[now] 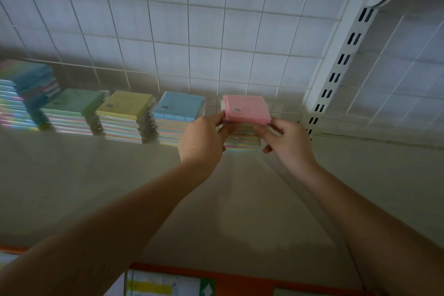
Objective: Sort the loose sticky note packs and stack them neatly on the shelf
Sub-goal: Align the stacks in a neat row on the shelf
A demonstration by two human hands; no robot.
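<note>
- At the near edge, an orange strip [240,276] runs along the shelf front, with white and yellow labels [153,283] set on it.
- Two bare forearms reach forward and up from the lower corners, converging toward the back of the shelf [120,187].
- The left hand [204,137] is seen from its back, wrist straight, with the thumb and fingers curled onto the left edge of a pink pack [247,109] of sticky notes.
- The right hand [286,139] mirrors it: its fingers pinch the pack's right front corner, and one finger is bent down below the pack.
- The pink pack sits level between both hands, on top of a stack [242,142] of packs with striped pastel edges, at the right end of the row; whether it rests fully on the stack I cannot tell.
- To its left along the shelf stand three more stacks, topped by a blue pack [180,104], a yellow pack [127,103] and a green pack [74,101], each just beside the next.
- Farthest left is a taller, blurred pile [24,94].
- Behind them rises a white wire grid [192,31], and at the right a white slotted post [341,60].
</note>
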